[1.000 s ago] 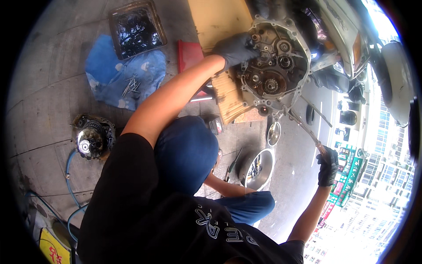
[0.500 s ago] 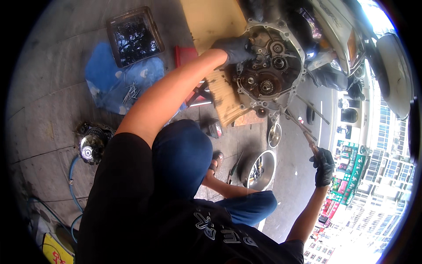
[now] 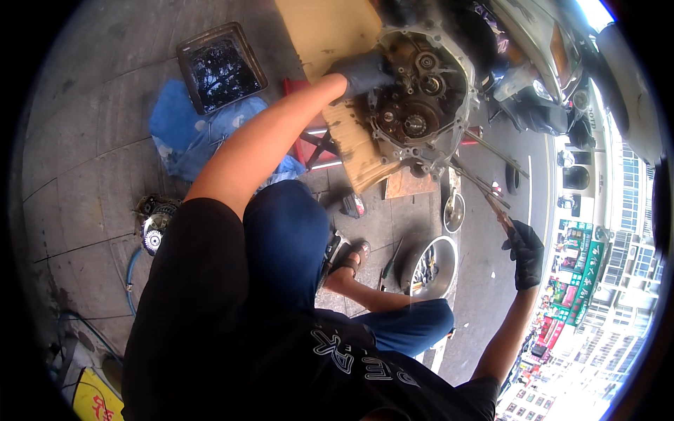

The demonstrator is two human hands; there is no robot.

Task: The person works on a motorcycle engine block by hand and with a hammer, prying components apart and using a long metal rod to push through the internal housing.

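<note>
An engine case (image 3: 421, 98) with its inner gears exposed rests at the upper middle, grey-rimmed and oily. My left hand (image 3: 361, 74), in a dark glove, reaches to its left rim and is closed there; the fingertips blend into the dark metal. Long metal studs (image 3: 497, 154) stick out from the case's lower right side. Beyond their ends my right hand (image 3: 526, 254), in a black glove, is closed around a slim brownish rod-like piece (image 3: 501, 214). That piece points up-left along the lower studs, and its exact kind does not show clearly.
Cardboard (image 3: 333, 35) lies beside the case, with a red stand (image 3: 309, 144) next to it. A tray of dark liquid (image 3: 221, 67) and a blue cloth (image 3: 172, 130) are at left. Lower down sit a gear part (image 3: 154, 228) and a metal bowl of parts (image 3: 449, 270).
The whole view has turned slightly, shifting the case up and left and the bowl rightward. Both hands keep their holds on the same things.
</note>
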